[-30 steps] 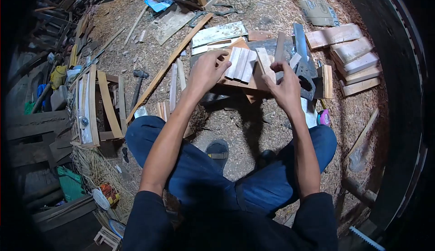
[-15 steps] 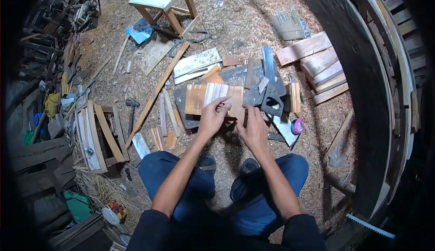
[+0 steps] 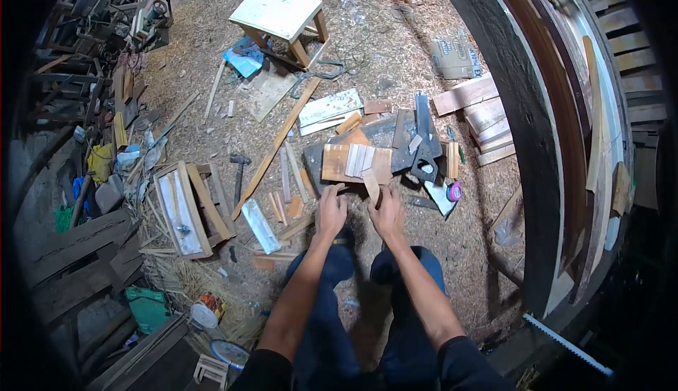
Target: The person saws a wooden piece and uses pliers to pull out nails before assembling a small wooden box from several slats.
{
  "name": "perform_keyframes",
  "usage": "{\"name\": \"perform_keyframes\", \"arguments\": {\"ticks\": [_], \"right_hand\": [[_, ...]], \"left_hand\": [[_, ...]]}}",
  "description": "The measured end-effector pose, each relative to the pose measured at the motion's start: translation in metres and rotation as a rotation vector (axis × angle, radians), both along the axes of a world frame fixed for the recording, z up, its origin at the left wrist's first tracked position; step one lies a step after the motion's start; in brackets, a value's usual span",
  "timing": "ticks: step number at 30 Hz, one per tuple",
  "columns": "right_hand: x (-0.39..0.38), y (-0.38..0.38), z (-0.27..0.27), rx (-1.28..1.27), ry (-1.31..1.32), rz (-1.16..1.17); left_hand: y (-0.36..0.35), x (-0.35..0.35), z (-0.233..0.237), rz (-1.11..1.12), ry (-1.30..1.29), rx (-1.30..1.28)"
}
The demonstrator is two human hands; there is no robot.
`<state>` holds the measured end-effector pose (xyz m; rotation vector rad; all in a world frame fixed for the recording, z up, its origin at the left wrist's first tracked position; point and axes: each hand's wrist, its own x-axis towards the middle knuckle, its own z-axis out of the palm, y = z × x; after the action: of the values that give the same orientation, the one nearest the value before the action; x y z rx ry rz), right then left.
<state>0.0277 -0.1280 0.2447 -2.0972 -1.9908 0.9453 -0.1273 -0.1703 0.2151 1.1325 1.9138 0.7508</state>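
Observation:
A short brown board (image 3: 336, 163) lies across a dark block (image 3: 315, 156) on the ground, with several narrow pale wood strips (image 3: 360, 158) side by side on top. My right hand (image 3: 387, 216) pinches a small thin piece of wood (image 3: 371, 185) at the board's front right edge. By the front left edge is my left hand (image 3: 330, 211), its fingers loosely bent and apart, with nothing seen in it. A handsaw (image 3: 424, 137) rests just right of the board, its black handle towards me.
A white-topped stool (image 3: 275, 11) stands ahead. To the left are a hammer (image 3: 239, 178), a long wood strip (image 3: 277, 147) and a wooden frame (image 3: 191, 211). Planks (image 3: 487, 119) and a pink-purple round item (image 3: 453, 192) lie right. A large dark curved beam (image 3: 526, 108) rises at the right.
My view has risen and shifted, with my legs straighter. My left hand has moved back from above the board to its front edge. The small thin piece now sits in my right hand, tilted forward.

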Motion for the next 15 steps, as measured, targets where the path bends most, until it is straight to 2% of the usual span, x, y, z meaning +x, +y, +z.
{"name": "perform_keyframes", "arguments": {"ticks": [3,6,10,15], "right_hand": [[-0.007,-0.012,0.029,0.003,-0.021,0.018],[-0.026,-0.016,0.071,-0.041,-0.052,-0.001],[-0.047,-0.014,0.098,-0.103,-0.073,-0.075],[-0.073,-0.004,0.113,-0.056,-0.086,-0.113]], "left_hand": [[-0.037,-0.021,0.010,0.073,0.033,0.035],[-0.052,-0.051,0.065,0.061,0.133,0.025],[-0.054,-0.091,0.115,0.069,0.212,-0.105],[-0.037,-0.129,0.135,0.051,0.194,-0.093]]}}
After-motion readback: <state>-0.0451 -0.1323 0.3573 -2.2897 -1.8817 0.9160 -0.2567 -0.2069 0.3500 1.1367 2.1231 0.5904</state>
